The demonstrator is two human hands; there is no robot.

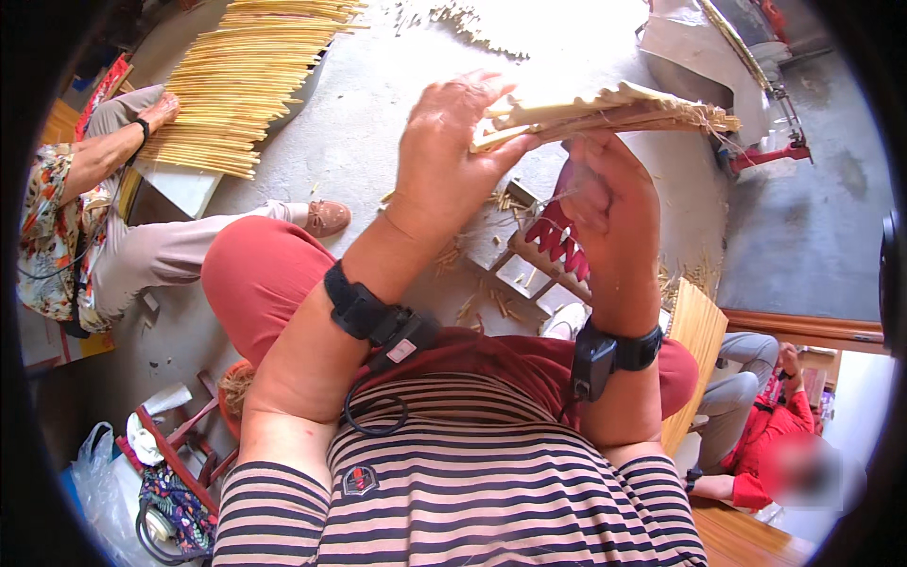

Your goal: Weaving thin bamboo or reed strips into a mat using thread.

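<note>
A flat bundle of pale thin sticks (614, 111), tangled with fine strands at its right end, is raised in front of me. My left hand (453, 132) grips its left end between thumb and fingers. Just below the bundle, my right hand (609, 194) is closed, fingertips curled inward, with a thin thread trailing near it; what it pinches is unclear. Behind that hand, a dark red pointed-toothed piece (553, 231) rests on a low frame (529, 260).
At upper left, a co-worker's hand (162, 111) touches a wide row of yellow sticks (241, 71). Another person in red (761, 444) sits at lower right beside a wooden board (685, 350). A metal-edged machine (685, 52) stands at upper right; offcuts litter the floor (397, 312).
</note>
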